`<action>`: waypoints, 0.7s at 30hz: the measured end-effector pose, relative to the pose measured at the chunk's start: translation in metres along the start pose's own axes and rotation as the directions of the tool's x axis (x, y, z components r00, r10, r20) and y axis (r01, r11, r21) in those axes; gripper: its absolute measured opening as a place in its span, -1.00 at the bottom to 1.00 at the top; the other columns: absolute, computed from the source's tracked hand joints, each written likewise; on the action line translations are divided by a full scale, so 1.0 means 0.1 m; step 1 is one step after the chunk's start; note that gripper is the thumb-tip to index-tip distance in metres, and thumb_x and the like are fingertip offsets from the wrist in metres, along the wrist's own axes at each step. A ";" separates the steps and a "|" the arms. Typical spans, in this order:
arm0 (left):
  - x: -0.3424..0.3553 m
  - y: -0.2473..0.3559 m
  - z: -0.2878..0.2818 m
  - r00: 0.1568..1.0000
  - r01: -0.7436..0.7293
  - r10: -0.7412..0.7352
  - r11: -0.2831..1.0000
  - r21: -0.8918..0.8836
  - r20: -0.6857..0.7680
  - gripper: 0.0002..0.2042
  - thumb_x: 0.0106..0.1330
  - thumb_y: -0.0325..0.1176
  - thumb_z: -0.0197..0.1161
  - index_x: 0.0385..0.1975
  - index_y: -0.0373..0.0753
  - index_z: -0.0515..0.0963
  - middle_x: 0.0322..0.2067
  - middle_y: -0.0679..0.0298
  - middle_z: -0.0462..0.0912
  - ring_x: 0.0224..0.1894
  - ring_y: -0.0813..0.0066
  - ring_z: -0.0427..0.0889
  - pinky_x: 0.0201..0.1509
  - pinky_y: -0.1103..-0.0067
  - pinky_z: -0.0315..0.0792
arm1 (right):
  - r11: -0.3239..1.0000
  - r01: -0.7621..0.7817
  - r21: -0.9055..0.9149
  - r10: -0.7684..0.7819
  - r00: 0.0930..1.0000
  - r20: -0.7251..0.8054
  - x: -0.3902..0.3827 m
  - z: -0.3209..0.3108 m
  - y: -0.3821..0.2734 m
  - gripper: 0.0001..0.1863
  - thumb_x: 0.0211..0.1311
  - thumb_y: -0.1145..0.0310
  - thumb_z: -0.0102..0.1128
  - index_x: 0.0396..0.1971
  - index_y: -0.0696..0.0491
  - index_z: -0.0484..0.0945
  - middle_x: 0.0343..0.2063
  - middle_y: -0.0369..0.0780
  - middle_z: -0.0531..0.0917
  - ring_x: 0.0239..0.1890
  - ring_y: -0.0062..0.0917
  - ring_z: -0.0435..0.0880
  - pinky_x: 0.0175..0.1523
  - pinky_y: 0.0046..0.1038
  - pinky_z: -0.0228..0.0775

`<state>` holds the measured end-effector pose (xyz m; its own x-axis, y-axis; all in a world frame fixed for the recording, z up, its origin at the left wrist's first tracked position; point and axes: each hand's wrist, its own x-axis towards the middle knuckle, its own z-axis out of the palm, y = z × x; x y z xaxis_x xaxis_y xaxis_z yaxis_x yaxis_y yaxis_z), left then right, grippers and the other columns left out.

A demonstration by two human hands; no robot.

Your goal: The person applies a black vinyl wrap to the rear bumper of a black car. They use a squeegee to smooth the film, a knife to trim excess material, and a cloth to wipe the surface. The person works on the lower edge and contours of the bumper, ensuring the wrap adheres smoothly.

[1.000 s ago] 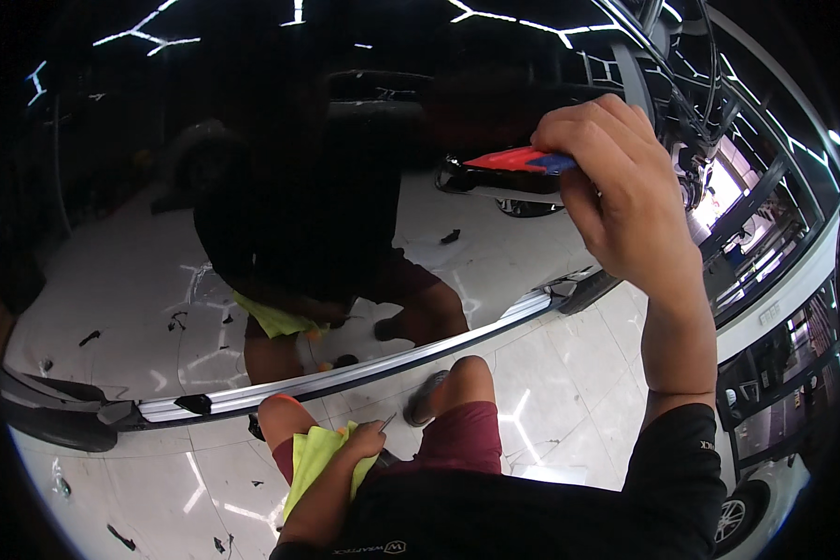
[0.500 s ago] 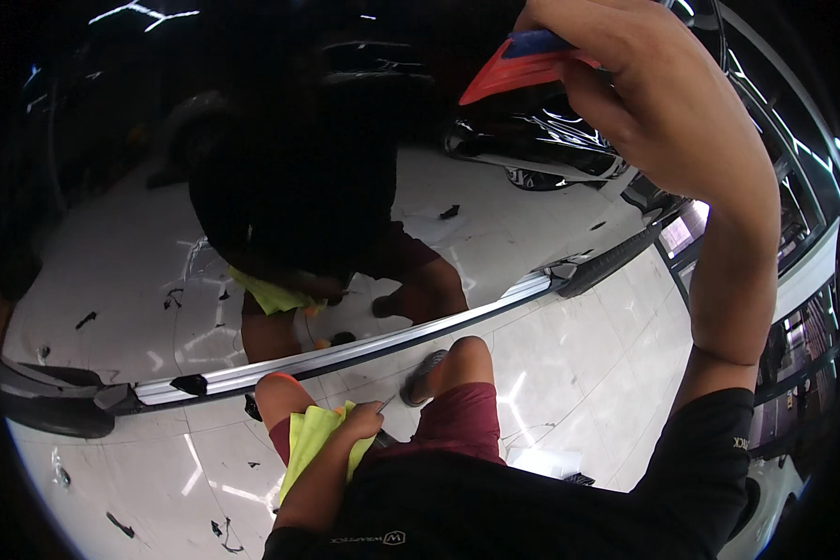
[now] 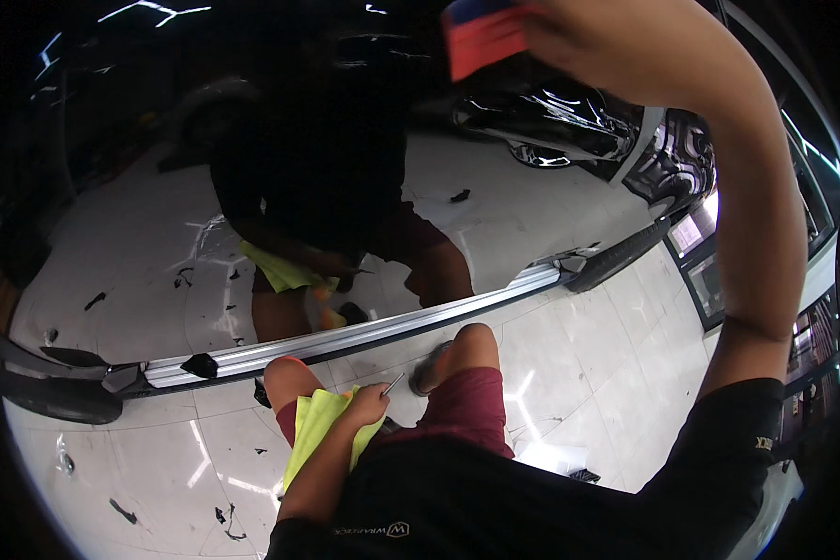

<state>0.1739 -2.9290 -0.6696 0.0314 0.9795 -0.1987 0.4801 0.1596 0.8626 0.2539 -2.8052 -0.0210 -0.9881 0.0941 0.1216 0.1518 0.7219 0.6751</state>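
Observation:
My right hand point(image 3: 579, 33) is raised at the top of the view, closed on a red and blue squeegee point(image 3: 483, 45). The squeegee is at the glossy black car door point(image 3: 327, 103); whether its edge touches cannot be told. Low down, by my thigh, my left hand point(image 3: 371, 404) is closed around a slim silver pen-like tool point(image 3: 395, 384) that sticks out past the fingers. A yellow-green cloth point(image 3: 315, 425) hangs over my thigh, beside and under the left hand and forearm. The door mirrors my body and the cloth.
A silver side step point(image 3: 364, 338) runs along the car's lower edge, with a black scrap point(image 3: 199, 365) on it. Tyres point(image 3: 56, 397) show at both ends. Several dark scraps lie on the pale tiled floor point(image 3: 588, 373). A white sheet point(image 3: 551, 455) lies behind my leg.
My right hand has shifted up and left with the squeegee, which now points more steeply down. My left hand keeps its hold, and the whole view has shifted slightly.

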 end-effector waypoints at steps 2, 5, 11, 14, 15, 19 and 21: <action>-0.26 0.21 -0.14 0.995 0.011 -0.019 0.996 -0.088 -0.095 -0.68 0.30 -0.32 0.06 -0.01 -0.30 0.54 -0.20 -0.14 0.64 -0.08 -0.14 0.60 0.00 0.23 0.47 | 0.991 -0.074 0.110 0.068 0.996 0.058 -0.06 0.15 0.04 -0.92 0.10 0.51 0.05 -0.42 0.20 0.45 -0.51 0.00 0.55 -0.30 -0.05 0.58 -0.12 -0.15 0.40; -0.48 0.62 -0.34 0.987 0.028 -0.046 0.992 -0.122 -0.154 -0.71 0.35 -0.33 0.06 -0.02 -0.30 0.54 -0.27 -0.09 0.65 -0.16 -0.06 0.63 -0.07 0.28 0.47 | 0.980 -0.073 0.186 0.061 0.996 0.070 -0.15 0.26 0.09 -0.91 0.09 0.52 0.04 -0.40 0.20 0.44 -0.50 0.02 0.54 -0.29 -0.03 0.58 -0.12 -0.14 0.39; -0.67 0.94 -0.51 0.924 -0.139 0.137 0.990 0.020 -0.356 -0.78 0.35 -0.40 0.15 -0.12 -0.38 0.56 -0.33 -0.02 0.65 -0.34 0.04 0.63 -0.19 0.37 0.48 | 0.972 0.005 0.237 -0.012 1.000 0.028 -0.38 0.34 0.33 -0.89 0.11 0.51 0.06 -0.36 0.22 0.46 -0.49 0.04 0.58 -0.29 -0.03 0.59 -0.11 -0.15 0.41; -0.81 0.99 -0.46 0.901 -0.146 0.177 0.983 0.108 -0.395 -0.79 0.35 -0.43 0.17 -0.10 -0.38 0.58 -0.35 0.01 0.64 -0.37 0.17 0.63 -0.21 0.47 0.48 | 0.958 -0.056 0.280 0.101 0.984 -0.148 -0.60 0.38 0.37 -0.82 0.11 0.48 0.14 -0.27 0.17 0.49 -0.43 -0.03 0.60 -0.28 -0.10 0.61 -0.13 -0.21 0.43; -0.87 1.02 -0.45 0.934 -0.038 -0.002 0.994 -0.106 -0.358 -0.78 0.39 -0.42 0.17 -0.07 -0.38 0.58 -0.41 0.15 0.62 -0.39 0.43 0.60 -0.24 0.59 0.45 | 0.953 -0.061 0.296 0.148 0.948 -0.282 -0.88 0.44 0.40 -0.75 0.08 0.47 0.18 -0.19 0.13 0.50 -0.38 -0.08 0.60 -0.28 -0.16 0.62 -0.14 -0.24 0.44; -0.92 1.02 -0.27 0.921 -0.002 -0.166 0.903 -0.430 -0.352 -0.78 0.38 -0.37 0.25 -0.10 -0.36 0.59 -0.50 0.32 0.57 -0.45 0.65 0.46 -0.38 0.63 0.37 | 0.551 -0.100 0.829 0.038 0.995 0.095 -1.66 1.18 -0.32 -0.63 0.10 0.41 0.15 -0.04 0.11 0.45 -0.28 -0.04 0.61 -0.22 -0.13 0.67 -0.14 -0.22 0.50; -0.73 1.26 -0.25 0.960 0.027 -0.119 0.942 -0.336 -0.254 -0.78 0.38 -0.37 0.25 -0.09 -0.37 0.59 -0.44 0.33 0.61 -0.41 0.64 0.50 -0.30 0.65 0.41 | 0.239 -0.326 0.915 -0.105 0.928 0.358 -2.34 2.12 -1.15 -0.50 0.06 0.45 0.13 0.09 0.14 0.45 -0.35 -0.01 0.67 -0.34 -0.25 0.70 -0.24 -0.31 0.55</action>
<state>0.2106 -2.9774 -0.5344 -0.2493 0.9525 -0.1749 0.1586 0.2183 0.9629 0.4628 -2.7648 -0.2815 -0.9415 0.2566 -0.2187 0.3359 0.7688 -0.5441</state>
